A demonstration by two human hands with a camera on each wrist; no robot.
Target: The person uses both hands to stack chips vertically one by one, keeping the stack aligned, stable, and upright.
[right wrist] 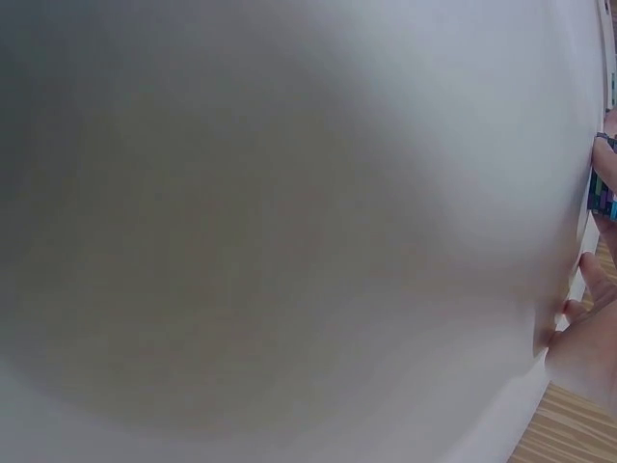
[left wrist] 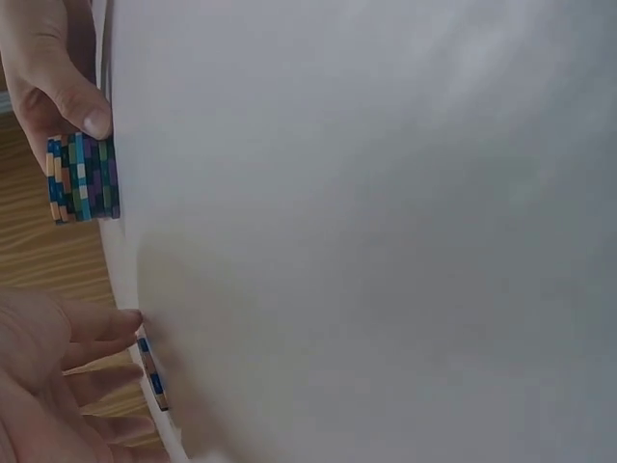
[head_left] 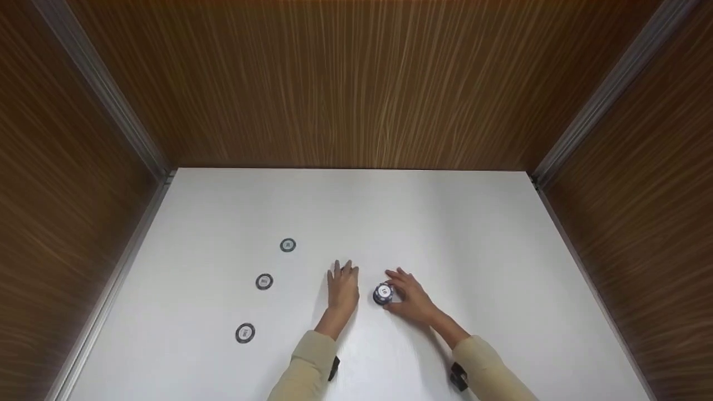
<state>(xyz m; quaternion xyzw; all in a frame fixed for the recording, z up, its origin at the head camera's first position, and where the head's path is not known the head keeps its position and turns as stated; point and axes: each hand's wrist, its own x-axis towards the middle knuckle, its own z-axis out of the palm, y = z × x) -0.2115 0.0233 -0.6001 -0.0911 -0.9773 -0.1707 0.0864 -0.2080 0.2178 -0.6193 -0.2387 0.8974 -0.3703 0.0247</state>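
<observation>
My right hand point(head_left: 411, 298) holds a stack of poker chips point(head_left: 383, 293) on the white table, thumb on the near side and fingers on the far side. The top chip has a white centre. In the left wrist view the thumb presses the side of the stack point(left wrist: 82, 178), which shows banded, coloured edges. My left hand point(head_left: 343, 287) reaches forward to the left of the stack, fingers extended and slightly spread. A single chip point(left wrist: 152, 374) lies right at its fingertips in the left wrist view; the hand hides it from the head camera.
Three dark-rimmed chips lie apart in a slanting row on the left: a far one point(head_left: 288, 245), a middle one point(head_left: 264, 281) and a near one point(head_left: 245, 333). Wood-grain panels point(head_left: 345, 83) enclose the white table point(head_left: 490, 239) at the back and both sides.
</observation>
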